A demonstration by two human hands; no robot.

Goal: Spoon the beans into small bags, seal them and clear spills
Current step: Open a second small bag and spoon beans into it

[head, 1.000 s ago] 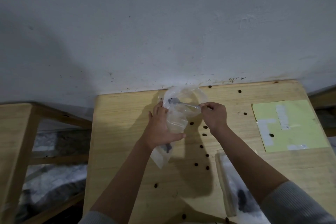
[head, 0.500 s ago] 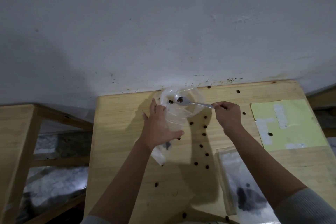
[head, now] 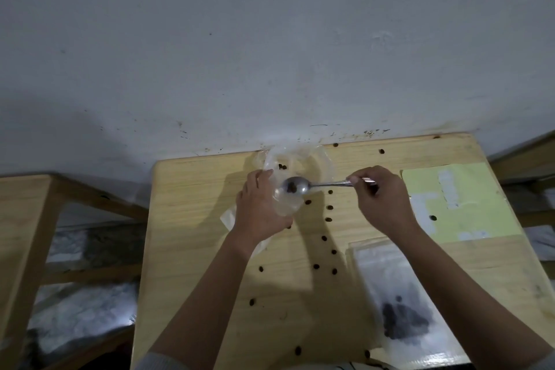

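Beans — a few dark ones — sit in the bowl of the metal spoon, which hangs level over the open mouth of the small clear bag. The right hand pinches the spoon's handle between thumb and curled fingers; the left hand has its fingers wrapped round the bag, holding it upright just in front of a clear plastic container at the table's far edge, where a couple more beans lie. This looks like the spooning step, mid-transfer. The next move would call for tipping the spoon so the beans drop inside the bag's mouth, kept wide by the left hand — the film is limp and could fold shut. Loose beans are scattered over the wood, so clearing is not yet done. A filled bag lies flat near the right forearm, beside a yellow sheet.
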